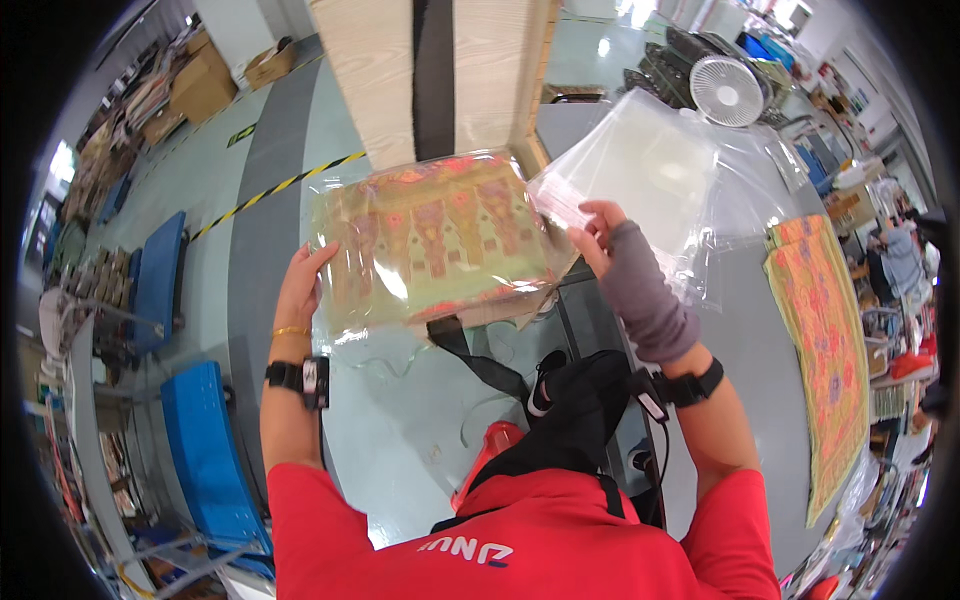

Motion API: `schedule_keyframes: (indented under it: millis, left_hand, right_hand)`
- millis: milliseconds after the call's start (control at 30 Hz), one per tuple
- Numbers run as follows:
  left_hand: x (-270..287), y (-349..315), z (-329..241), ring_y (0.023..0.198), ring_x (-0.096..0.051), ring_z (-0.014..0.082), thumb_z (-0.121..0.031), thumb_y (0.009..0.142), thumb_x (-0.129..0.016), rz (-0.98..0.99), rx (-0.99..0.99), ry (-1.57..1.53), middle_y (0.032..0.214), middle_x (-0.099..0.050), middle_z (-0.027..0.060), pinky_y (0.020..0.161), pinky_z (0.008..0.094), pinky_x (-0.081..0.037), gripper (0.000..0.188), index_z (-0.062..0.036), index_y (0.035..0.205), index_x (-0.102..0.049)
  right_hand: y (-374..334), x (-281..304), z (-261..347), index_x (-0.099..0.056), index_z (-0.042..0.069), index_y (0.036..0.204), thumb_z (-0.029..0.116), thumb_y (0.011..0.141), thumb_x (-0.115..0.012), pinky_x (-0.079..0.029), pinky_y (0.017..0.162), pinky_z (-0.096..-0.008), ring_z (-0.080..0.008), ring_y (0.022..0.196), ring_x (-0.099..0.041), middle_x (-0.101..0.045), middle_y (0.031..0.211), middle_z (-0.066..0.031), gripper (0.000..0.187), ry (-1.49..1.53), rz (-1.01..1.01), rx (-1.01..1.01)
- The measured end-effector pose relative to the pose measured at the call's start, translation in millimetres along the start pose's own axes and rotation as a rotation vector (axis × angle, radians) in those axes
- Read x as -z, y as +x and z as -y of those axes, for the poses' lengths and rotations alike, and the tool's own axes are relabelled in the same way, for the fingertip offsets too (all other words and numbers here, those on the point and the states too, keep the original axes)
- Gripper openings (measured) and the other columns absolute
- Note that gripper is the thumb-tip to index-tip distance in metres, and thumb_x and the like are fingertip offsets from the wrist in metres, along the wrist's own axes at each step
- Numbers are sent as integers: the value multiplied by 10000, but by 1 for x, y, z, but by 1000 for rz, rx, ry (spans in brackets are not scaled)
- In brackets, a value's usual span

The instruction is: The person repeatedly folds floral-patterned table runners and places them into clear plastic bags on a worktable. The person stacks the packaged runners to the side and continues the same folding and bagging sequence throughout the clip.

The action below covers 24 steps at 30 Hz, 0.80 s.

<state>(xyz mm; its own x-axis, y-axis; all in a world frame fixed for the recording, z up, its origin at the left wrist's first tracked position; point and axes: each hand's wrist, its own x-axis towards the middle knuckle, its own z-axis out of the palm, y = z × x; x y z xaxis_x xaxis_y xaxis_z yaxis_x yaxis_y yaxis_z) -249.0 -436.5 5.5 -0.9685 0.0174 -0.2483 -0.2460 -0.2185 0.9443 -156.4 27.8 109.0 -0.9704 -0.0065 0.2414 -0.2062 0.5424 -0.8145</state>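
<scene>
Left hand (303, 275) clamped on left edge of clear bag with folded patterned fabric (435, 238), thumb in front, fingers behind. Right hand (600, 232) pinching bag's upper right corner, fingers closed on plastic flap. Bagged fabric held up between both hands, above floor. Stack of empty clear bags (660, 165) just right of right hand on grey table (745, 330). Loose patterned fabric (825, 340) farther right. White fan (727, 90) beyond stack. Blue crates (205, 440) left of left hand.

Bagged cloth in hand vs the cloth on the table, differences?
The bagged cloth is folded and sealed in clear plastic; the table cloth lies spread out and unwrapped. The bagged cloth is held up by the left hand and right hand; the table cloth rests untouched. Both are orange-green patterned.
</scene>
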Motion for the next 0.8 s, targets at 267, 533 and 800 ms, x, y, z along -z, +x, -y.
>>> schedule_keyframes:
  millis: [267, 533, 800]
  left_hand:
    - [-1, 148, 49, 696, -610, 68, -315, 924, -821, 31, 84, 588, 870, -684, -6, 558, 251, -422, 319, -53, 1075, -717]
    - [-27, 153, 71, 1231, -611, 425, -358, 889, -825, -523, -768, 1502, 1332, -634, 268, 1099, 516, -466, 750, 53, 1450, -543]
    - [-350, 46, 61, 1010, -686, 153, -123, 1045, -664, 583, -771, 846, 1129, -697, 68, 832, 297, -562, 205, -26, 1219, -712]
  right_hand:
    - [-208, 91, -60, -671, 0, 1231, 176, 1036, -701, -554, 766, -338, -182, 810, -673, -715, 910, -101, 265, -39, -1, -492]
    - [-431, 172, -112, -678, 30, 1196, 175, 1006, -717, -562, 819, -372, -247, 899, -680, -715, 1006, -129, 242, -384, -507, -880]
    - [-475, 238, -146, -612, 58, 1366, 247, 900, -811, -471, 1079, -498, -396, 1259, -567, -593, 1404, -174, 541, -980, -538, -884]
